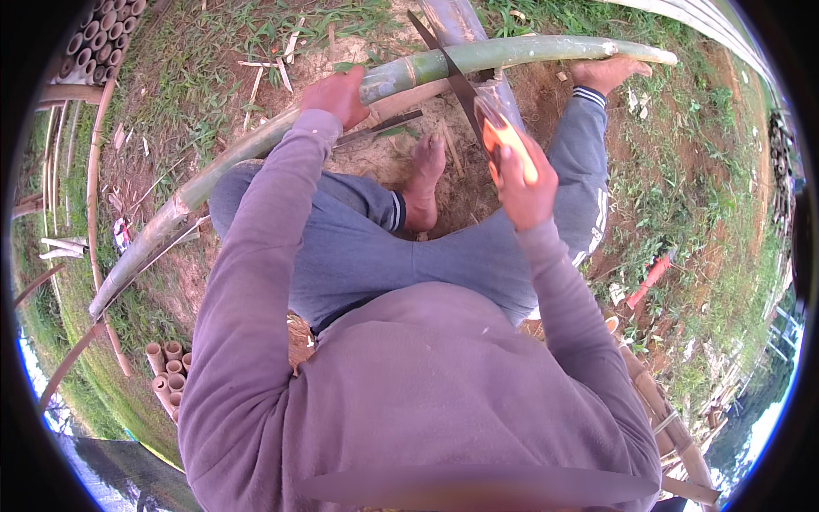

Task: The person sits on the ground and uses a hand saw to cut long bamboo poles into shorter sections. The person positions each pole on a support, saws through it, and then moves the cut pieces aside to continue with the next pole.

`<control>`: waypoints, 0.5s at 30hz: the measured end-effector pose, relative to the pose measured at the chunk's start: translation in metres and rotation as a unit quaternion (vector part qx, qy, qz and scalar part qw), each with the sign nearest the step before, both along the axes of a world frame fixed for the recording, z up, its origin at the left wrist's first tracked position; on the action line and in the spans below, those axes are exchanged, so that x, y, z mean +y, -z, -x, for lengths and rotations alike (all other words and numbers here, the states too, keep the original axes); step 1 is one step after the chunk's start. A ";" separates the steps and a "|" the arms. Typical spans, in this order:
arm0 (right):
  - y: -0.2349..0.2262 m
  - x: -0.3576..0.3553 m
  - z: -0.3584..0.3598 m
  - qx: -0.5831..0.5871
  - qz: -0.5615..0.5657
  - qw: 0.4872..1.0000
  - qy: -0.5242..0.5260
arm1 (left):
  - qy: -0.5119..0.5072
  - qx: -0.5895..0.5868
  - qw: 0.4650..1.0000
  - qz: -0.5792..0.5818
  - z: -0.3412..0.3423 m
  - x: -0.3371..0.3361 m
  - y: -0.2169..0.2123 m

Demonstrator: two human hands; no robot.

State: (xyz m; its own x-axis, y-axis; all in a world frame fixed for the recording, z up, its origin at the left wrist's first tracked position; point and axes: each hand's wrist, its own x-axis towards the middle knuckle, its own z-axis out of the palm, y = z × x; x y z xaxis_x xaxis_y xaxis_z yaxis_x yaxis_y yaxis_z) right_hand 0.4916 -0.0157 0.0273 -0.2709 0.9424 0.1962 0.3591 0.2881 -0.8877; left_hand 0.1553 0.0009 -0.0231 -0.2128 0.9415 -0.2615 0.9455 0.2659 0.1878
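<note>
The saw's [461,89] teeth were too fine to make out, and whether they had bitten into the bamboo pole [537,53] could not be told. The right hand [527,183] was clenched around the orange handle [503,136], covering part of it. The left hand [337,96] grasped the pole, its fingertips partly hidden. Smooth, greenish, jointed and gently curved, the pole crossed over a thick greyish post [455,24], beneath the dark, tapering metal blade.
</note>
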 end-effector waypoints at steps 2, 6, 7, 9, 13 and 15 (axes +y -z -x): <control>0.007 0.044 0.036 0.039 0.078 0.996 0.033 | 0.007 0.003 1.000 0.005 -0.005 0.006 -0.003; 0.010 0.028 0.029 0.046 0.108 0.992 0.034 | -0.007 0.010 1.000 0.007 0.002 -0.002 -0.009; -0.004 0.005 0.011 0.057 0.135 0.989 0.029 | -0.014 0.012 1.000 0.001 0.008 0.004 -0.011; -0.046 -0.058 -0.038 0.049 0.171 0.984 0.023 | -0.019 0.003 1.000 0.024 0.005 -0.004 -0.003; -0.052 -0.083 -0.069 0.031 0.114 0.993 0.010 | -0.015 0.001 1.000 0.007 0.002 -0.004 -0.004; -0.019 -0.034 -0.026 0.013 0.079 0.997 0.004 | -0.013 0.004 1.000 0.012 0.002 -0.002 -0.001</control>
State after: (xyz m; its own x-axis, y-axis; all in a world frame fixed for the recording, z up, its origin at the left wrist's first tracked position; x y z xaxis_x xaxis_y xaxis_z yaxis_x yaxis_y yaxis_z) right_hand 0.5178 -0.0501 0.0463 -0.2600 0.9642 0.0517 0.3373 0.1408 -0.9308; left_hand 0.1536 -0.0014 -0.0224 -0.2390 0.9290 -0.2825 0.9397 0.2947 0.1739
